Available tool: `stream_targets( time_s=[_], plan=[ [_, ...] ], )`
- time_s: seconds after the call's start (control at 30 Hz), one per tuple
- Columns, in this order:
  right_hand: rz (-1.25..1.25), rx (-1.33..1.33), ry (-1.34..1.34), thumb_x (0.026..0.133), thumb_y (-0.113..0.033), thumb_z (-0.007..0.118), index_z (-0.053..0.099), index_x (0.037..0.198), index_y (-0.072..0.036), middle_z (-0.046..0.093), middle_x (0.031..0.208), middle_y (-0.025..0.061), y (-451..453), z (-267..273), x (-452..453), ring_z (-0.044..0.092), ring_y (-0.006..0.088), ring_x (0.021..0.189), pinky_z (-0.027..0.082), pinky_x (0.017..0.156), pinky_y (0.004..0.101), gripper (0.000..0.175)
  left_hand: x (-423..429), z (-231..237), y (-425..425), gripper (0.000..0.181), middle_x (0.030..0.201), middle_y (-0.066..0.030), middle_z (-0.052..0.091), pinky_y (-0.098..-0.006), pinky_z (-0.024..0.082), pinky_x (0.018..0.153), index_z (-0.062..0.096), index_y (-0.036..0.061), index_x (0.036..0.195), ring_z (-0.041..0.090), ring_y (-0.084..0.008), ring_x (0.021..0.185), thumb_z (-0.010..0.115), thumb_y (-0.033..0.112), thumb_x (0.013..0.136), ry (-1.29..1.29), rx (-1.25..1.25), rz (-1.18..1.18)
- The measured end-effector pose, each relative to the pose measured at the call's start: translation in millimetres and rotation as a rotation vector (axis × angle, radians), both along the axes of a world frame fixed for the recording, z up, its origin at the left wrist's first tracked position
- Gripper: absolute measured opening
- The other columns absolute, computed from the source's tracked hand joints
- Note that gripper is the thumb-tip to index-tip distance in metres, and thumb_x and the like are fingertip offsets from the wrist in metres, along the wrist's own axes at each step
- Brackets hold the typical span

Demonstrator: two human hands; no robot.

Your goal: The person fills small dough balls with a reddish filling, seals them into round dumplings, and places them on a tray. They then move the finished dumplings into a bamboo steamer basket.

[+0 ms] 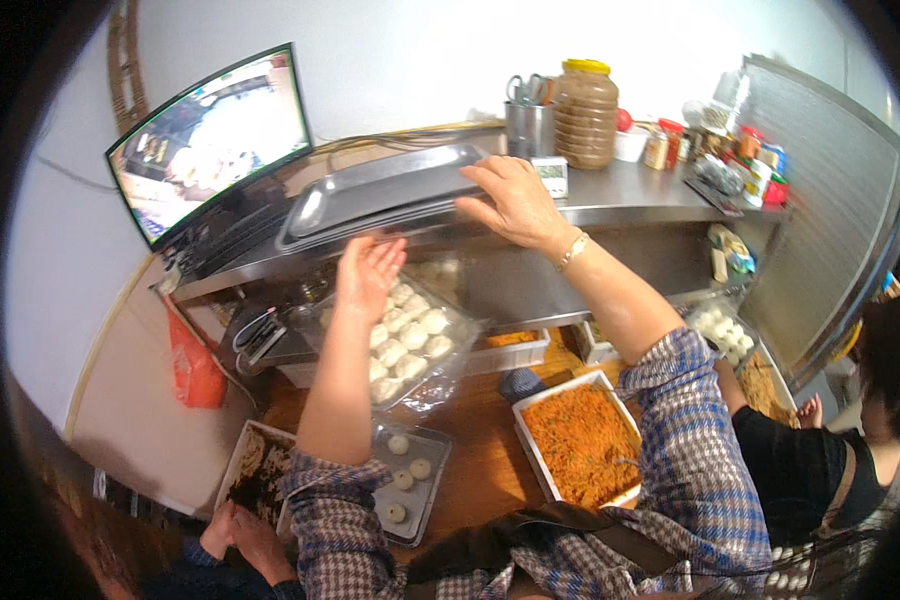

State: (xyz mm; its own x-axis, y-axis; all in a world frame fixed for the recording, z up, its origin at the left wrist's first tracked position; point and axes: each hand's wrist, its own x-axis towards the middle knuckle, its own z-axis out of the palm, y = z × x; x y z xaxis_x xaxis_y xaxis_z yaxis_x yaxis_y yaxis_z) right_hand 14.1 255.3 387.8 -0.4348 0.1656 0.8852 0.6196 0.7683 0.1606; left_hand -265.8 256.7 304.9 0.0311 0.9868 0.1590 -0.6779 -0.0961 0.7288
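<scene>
My left hand (372, 274) is raised palm up, slightly blurred, just in front of the steel shelf's edge, with nothing seen in it. Above the shelf, my right hand (514, 201) has its thumb and fingers apart near the right end of a metal baking tray (397, 187). Whether that hand touches the tray is hard to tell. More tray rims seem to lie under the top one. Below my left hand, a tray of pale dough buns (412, 337) sits in clear plastic film (439, 386), partly hidden by my forearm.
A white tub of orange shredded filling (581, 442) and a tray with several buns (420, 469) rest on the wooden table (480, 450). Co-workers' hands (247, 536) and a black sleeve (791, 472) flank me. A monitor (217, 142), large jar (585, 116) and scissors holder (529, 127) line the shelf.
</scene>
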Motion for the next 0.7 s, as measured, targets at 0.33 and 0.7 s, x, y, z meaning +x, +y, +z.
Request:
stream_targets(
  time_s=[0.33,0.7],
  plan=[
    [-0.684,-0.716,0.452,0.094,-0.033,0.064,0.064,0.116,-0.005,0.067,0.108,0.0169,-24,-214,193,0.066,0.0317,0.098,0.052,0.081,0.0427,0.035,23,7,-88,0.031,0.103,-0.012,0.065,-0.0333,0.051,0.088,0.057,-0.0001,0.121,0.063,-0.0203,0.094,0.051,0.021,0.1,0.405,0.192,0.288],
    [-0.505,-1.021,0.503,0.092,-0.032,0.062,0.042,0.137,-0.007,0.066,0.106,0.032,69,-328,147,0.064,0.0495,0.1,0.051,0.088,0.0547,0.055,148,17,-293,0.081,0.106,-0.0286,0.064,-0.0368,0.053,0.072,0.062,-0.0013,0.092,0.065,-0.029,0.082,0.06,0.078,0.08,-0.034,0.442,-0.917]
  ],
)
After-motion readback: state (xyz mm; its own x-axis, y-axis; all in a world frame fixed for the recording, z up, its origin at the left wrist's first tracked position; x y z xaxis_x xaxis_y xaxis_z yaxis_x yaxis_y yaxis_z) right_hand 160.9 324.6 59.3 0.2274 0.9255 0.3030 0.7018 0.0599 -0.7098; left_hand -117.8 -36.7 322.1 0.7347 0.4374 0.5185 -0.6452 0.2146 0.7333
